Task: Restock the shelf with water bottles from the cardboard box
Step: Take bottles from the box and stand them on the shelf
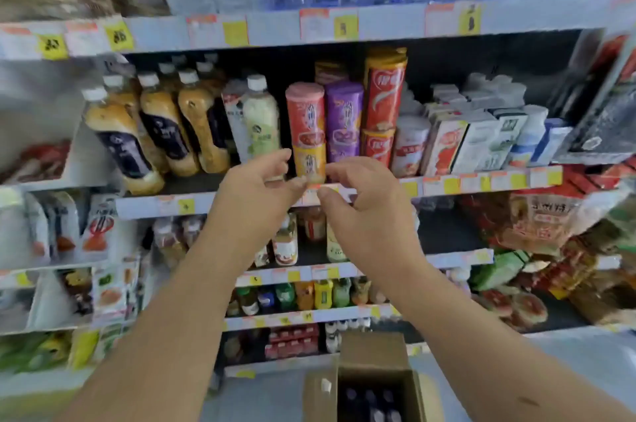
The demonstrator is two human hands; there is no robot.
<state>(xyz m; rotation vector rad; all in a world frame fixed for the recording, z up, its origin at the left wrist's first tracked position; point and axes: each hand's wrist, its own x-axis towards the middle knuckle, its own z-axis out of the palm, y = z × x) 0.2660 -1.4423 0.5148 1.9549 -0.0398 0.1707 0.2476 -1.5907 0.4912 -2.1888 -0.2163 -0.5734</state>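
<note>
Your hands are up at the shelf (382, 20), tidying, with no water bottle in them.

Your left hand (261, 180) and right hand (364, 204) meet at a small yellow can (309, 163). The fingers of both are half curled with the tips by the can; I cannot tell if they pinch it. The bottles (370, 401) sit in the cardboard box (375, 352) down low. Next, I think you reach down and grab one.

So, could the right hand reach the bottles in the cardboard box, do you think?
Probably yes: the cardboard box stands open below, nothing covers the bottles, though the right hand is up at the shelf.
</note>
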